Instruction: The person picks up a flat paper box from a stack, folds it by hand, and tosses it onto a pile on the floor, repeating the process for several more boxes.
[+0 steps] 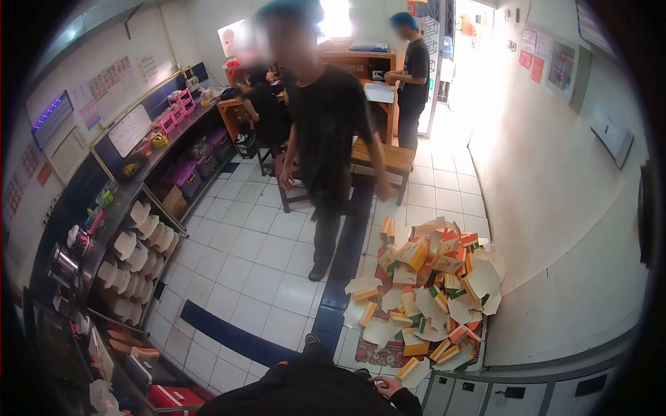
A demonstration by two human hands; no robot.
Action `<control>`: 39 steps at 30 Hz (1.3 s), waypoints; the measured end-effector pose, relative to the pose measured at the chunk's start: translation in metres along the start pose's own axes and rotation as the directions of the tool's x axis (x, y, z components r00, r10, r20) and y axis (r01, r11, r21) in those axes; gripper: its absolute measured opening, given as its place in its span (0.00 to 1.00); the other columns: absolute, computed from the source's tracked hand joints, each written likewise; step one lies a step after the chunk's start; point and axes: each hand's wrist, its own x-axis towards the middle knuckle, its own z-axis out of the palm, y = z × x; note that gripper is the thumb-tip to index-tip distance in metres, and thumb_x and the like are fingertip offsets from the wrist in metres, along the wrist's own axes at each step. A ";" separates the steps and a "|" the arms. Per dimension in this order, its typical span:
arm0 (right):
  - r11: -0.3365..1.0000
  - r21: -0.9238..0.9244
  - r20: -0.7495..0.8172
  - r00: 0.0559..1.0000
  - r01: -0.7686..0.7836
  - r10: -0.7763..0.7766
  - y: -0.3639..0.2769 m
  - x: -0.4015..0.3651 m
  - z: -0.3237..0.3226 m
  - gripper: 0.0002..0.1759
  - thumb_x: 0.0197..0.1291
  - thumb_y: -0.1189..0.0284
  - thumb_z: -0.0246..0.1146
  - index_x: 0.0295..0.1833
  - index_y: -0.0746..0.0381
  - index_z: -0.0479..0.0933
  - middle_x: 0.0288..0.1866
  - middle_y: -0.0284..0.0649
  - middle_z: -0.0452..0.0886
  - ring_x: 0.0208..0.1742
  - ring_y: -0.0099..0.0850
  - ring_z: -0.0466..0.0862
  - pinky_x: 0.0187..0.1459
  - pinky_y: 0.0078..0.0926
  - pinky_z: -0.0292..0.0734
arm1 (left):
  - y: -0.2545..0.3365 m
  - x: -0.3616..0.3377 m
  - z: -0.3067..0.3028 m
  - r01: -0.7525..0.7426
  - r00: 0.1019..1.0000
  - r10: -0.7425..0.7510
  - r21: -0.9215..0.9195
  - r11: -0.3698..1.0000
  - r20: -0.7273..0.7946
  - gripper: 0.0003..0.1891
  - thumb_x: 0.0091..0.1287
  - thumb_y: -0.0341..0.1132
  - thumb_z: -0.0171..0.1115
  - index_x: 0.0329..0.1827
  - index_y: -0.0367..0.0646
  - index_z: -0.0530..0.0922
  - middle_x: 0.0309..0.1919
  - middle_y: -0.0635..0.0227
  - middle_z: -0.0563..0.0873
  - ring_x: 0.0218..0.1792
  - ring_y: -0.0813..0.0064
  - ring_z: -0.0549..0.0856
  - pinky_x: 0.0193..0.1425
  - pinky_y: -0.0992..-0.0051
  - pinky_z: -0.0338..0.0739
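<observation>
At the bottom of the view, my right hand (387, 385) is low beside my dark clothing, its fingers curled. Whether something small is in them I cannot make out. Of my left hand (280, 365), only a small patch seems to show at the edge of my dark clothing, and its fingers are hidden. Closest to my right hand is a large heap of folded cardboard food boxes (416, 260), orange, yellow, green and white. The heap lies loosely on the floor, partly over a red patterned mat (380, 355). Neither hand touches the heap.
A person in black (329, 132) stands ahead, with another person (414, 76) by the doorway and a seated person behind. A wooden bench (385, 158) stands mid-room. Shelves with stacked white boxes (135, 260) line the left; grey lockers (517, 394) stand at lower right.
</observation>
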 end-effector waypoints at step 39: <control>0.924 -0.095 0.505 0.818 0.371 -0.276 -0.325 0.390 -0.045 0.53 0.49 0.73 0.72 0.79 0.56 0.50 0.76 0.45 0.56 0.78 0.40 0.56 0.74 0.34 0.56 | -0.007 0.337 -0.300 0.097 0.969 -0.206 -0.551 0.829 -0.139 0.13 0.60 0.47 0.63 0.39 0.47 0.84 0.34 0.63 0.89 0.40 0.64 0.88 0.48 0.64 0.82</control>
